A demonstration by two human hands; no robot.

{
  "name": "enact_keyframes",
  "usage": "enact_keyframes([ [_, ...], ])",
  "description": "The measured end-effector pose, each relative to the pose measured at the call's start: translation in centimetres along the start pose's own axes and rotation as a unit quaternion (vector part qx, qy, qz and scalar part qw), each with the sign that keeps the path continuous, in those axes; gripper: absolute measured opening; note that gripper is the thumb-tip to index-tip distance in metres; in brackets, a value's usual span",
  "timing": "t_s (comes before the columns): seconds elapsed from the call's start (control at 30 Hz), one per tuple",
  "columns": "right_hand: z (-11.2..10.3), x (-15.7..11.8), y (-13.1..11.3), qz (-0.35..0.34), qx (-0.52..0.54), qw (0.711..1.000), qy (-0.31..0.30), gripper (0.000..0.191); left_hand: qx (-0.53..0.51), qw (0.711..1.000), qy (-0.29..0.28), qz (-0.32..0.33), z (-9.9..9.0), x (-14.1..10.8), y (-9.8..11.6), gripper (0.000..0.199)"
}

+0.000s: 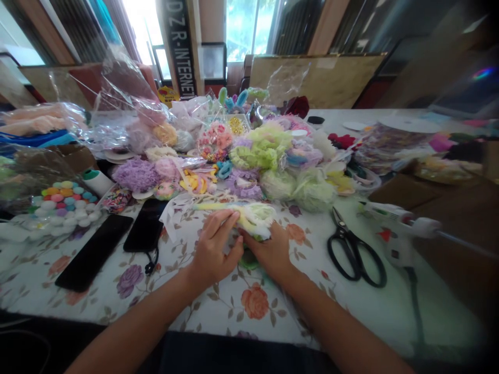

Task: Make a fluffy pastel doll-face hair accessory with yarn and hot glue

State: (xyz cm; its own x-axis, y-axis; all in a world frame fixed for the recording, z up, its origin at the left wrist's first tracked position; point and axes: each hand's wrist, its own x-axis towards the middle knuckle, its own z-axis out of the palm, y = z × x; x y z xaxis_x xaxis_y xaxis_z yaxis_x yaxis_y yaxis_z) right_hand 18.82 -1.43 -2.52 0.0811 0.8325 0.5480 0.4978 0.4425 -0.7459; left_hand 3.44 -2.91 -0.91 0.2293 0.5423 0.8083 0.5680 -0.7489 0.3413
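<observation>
A fluffy bundle of pale yellow, white and light green yarn is at the middle of the table between my hands. My right hand curls round its near right side and grips it. Against its left edge rest the fingertips of my left hand, stretched forward, with the thumb apart and pointing toward my right hand. A pale yellow strand runs left from the bundle, past my left fingertips. Under the hands a green ring-shaped thing shows in part; its kind is unclear.
Black-handled scissors and a white glue gun lie to the right. Two black phones lie left, near a bag of pom-poms. Heaps of yarn and tulle line the back of the flowered tablecloth. A brown paper bag stands at right.
</observation>
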Motion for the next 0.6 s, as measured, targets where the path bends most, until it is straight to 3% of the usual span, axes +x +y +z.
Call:
enact_keyframes([
  [0.27, -0.1, -0.2, 0.4, 0.009, -0.030, 0.999, 0.015, 0.024, -0.027, 1.000, 0.000, -0.004, 0.2, -0.2, -0.1, 0.051],
  [0.47, 0.1, 0.4, -0.4, 0.036, 0.028, 0.999, -0.012, 0.029, -0.140, 0.977, 0.069, -0.146, 0.0, -0.2, -0.8, 0.029],
  [0.6, 0.1, 0.7, -0.5, 0.071, 0.072, 0.995, -0.017, 0.036, -0.071, 0.994, 0.016, -0.085, 0.3, -0.4, -0.9, 0.036],
])
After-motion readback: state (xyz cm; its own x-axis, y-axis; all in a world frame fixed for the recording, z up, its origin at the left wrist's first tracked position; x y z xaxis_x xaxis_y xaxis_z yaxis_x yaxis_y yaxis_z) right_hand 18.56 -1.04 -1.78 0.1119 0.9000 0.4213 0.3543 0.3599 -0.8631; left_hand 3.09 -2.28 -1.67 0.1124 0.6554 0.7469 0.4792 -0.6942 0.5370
